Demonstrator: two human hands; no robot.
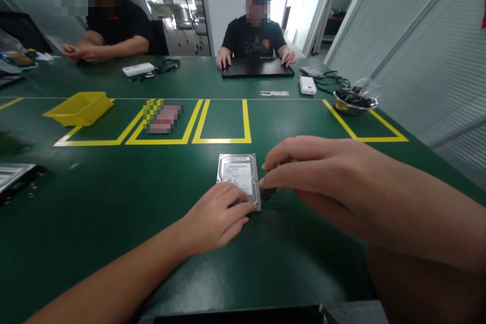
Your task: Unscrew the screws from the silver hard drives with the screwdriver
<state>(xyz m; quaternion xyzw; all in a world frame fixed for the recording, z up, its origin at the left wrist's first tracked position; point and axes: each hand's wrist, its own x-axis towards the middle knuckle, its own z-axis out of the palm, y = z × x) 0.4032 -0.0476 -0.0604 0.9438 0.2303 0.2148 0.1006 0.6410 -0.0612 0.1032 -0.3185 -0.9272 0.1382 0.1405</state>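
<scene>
A hard drive (239, 177) lies flat, label up, on the green counter (114, 223), just in front of the yellow taped boxes (224, 121). The left hand (218, 215) presses its fingers down on the drive's near edge, holding it steady — open-palmed, gripping nothing. The right hand (304, 167) sits at the drive's right side, fingers pinched narrow around a small dark tool (269, 193) whose tip meets the drive's near right corner. The drive looks whole, lid on, so the work seems barely begun — likely at a first corner screw. Beyond the drive, a yellow bin (81, 108) sits off left and a metal bowl (355, 101) off right.
</scene>
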